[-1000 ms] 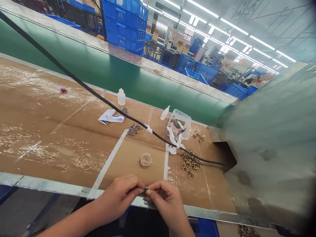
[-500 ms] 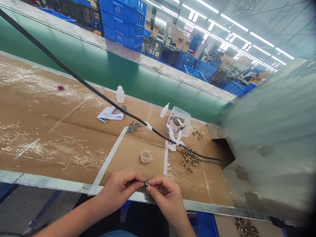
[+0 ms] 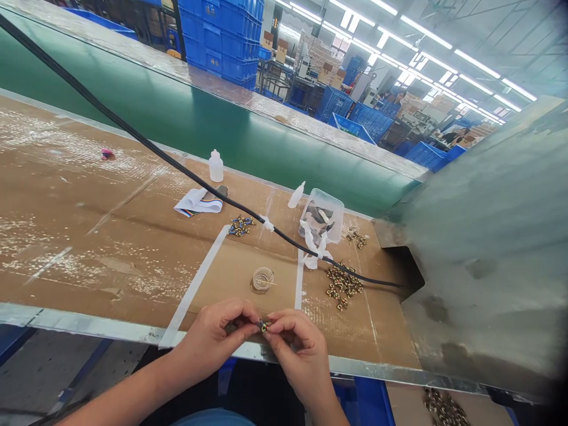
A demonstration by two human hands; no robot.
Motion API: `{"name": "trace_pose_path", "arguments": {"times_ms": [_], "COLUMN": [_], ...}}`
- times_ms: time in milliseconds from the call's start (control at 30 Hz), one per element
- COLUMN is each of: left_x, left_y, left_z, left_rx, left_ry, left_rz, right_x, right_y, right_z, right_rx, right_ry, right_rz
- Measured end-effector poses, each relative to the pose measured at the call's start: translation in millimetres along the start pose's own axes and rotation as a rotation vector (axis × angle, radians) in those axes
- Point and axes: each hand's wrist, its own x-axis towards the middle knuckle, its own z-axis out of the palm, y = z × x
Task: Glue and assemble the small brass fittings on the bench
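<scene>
Near the front edge of the bench, my left hand [image 3: 228, 325] and my right hand [image 3: 297, 343] meet, both pinching one small dark and gold piece [image 3: 264, 326] between thumb and forefinger. Just beyond them stands a small round clear cup [image 3: 262, 279] with a thin stick in it. A pile of blue and gold pieces [image 3: 241, 225] lies behind the cup to the left. To the right is a larger pile of gold and dark pieces [image 3: 344, 284].
A black cable [image 3: 199, 180] crosses above the bench. Toward the back are a white bottle [image 3: 216, 166], a smaller bottle [image 3: 296, 195], a clear bin [image 3: 335, 216] and a folded striped ribbon [image 3: 197, 202]. A metal panel [image 3: 488, 254] rises at right.
The small piece has turned a little between my fingertips and shows more of its gold part. Both hands stay in nearly the same place.
</scene>
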Motion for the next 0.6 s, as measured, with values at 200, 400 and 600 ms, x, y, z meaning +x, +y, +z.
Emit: {"name": "trace_pose_path", "arguments": {"times_ms": [200,400,600], "left_x": [-3,5,48], "left_y": [-1,6,-6], "left_z": [0.9,-18.9,-63.3], "left_rx": [0.030,0.155,0.480], "left_ry": [-0.003,0.142,0.331], "left_rz": [0.006,-0.039,-0.050], "right_x": [-2,-4,-7], "right_y": [4,24,37], "right_z": [-5,-32,-38], "right_rx": [-0.081,-0.143,-0.006], "right_ry": [-0.021,0.231,0.354], "right_rz": [-0.008,-0.099,-0.024]}}
